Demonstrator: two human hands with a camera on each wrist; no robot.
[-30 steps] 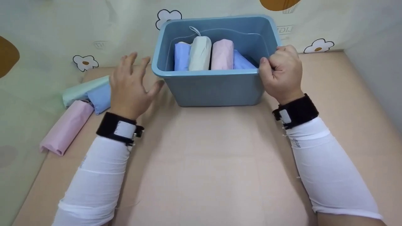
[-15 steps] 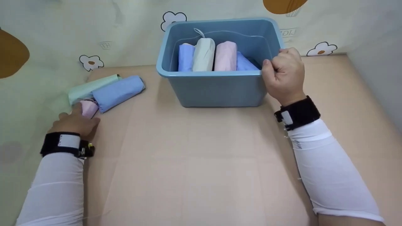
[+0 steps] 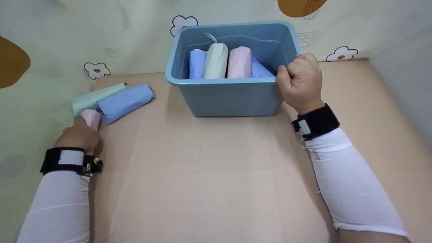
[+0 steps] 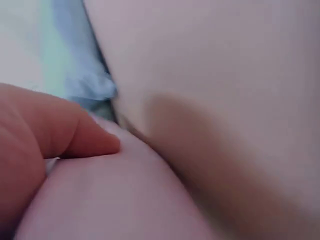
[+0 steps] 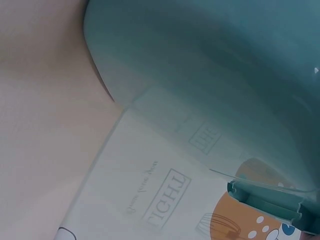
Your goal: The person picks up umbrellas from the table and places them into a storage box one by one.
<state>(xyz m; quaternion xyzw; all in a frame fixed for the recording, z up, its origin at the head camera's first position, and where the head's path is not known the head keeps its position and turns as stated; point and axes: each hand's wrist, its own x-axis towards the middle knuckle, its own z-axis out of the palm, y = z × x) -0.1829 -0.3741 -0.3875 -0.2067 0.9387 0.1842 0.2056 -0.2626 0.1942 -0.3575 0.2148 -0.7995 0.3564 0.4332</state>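
My left hand [image 3: 78, 135] grips a pink folding umbrella [image 3: 91, 118] in its cloth sleeve, lying at the left; the hand covers most of it in the head view. Close up in the left wrist view, a fingertip [image 4: 102, 144] presses on the pink cloth. A blue umbrella [image 3: 126, 102] and a pale green one [image 3: 101, 95] lie just beyond, the blue partly over the green. With curled fingers, my right hand [image 3: 302, 82] holds the right rim of a blue plastic bin [image 3: 233, 100]. The bin's outer wall fills much of the right wrist view.
Inside the bin stand a white umbrella [image 3: 216, 60] with a loop strap, a pink one [image 3: 239, 62] and blue ones [image 3: 197, 64] beside them. A flower-print sheet [image 3: 141, 40] rises behind and at the left. The surface is a pinkish-beige tabletop [image 3: 222, 168].
My left hand has moved from beside the bin down and left to the pink umbrella and taken hold of it. My right hand has kept its hold on the bin's rim.
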